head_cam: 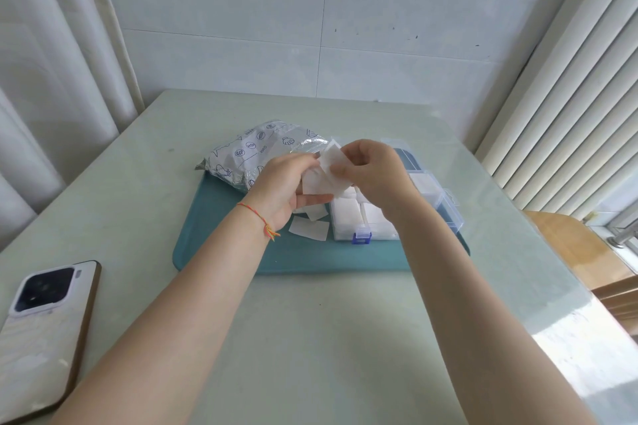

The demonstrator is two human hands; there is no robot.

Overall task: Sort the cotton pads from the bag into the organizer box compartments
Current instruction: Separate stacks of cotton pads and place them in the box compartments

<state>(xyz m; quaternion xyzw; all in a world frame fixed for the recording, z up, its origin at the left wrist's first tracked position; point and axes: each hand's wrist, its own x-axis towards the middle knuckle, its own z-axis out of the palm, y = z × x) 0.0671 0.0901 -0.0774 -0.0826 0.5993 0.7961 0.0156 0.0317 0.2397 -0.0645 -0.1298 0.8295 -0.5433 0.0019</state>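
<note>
left hand [288,188] raised above the teal tray [221,252], palm turned toward the right hand, fingers curled around a small stack of cotton pads [316,183]. right hand [371,171] directly beside the left, thumb and forefinger pinching the top pad [333,157] of that stack at its upper edge. both hands touching the same stack, held in the air above the near-left part of the organizer box [431,195].

below the right hand and wrist: organizer box, clear plastic, lid open, blue latch [360,237] on the near wall. near compartments filled with white pads [345,212]; further filled compartment just right of the right hand.

behind the left hand: printed foil bag [248,152], lying flat, partly on the tray's far edge.

below the left hand, on the tray: loose pads [309,228], just left of the box.

well to the near left of the left forearm: phone [45,328], face down on the bench [310,338].

orange thread bracelet [257,216] on the left wrist.
</note>
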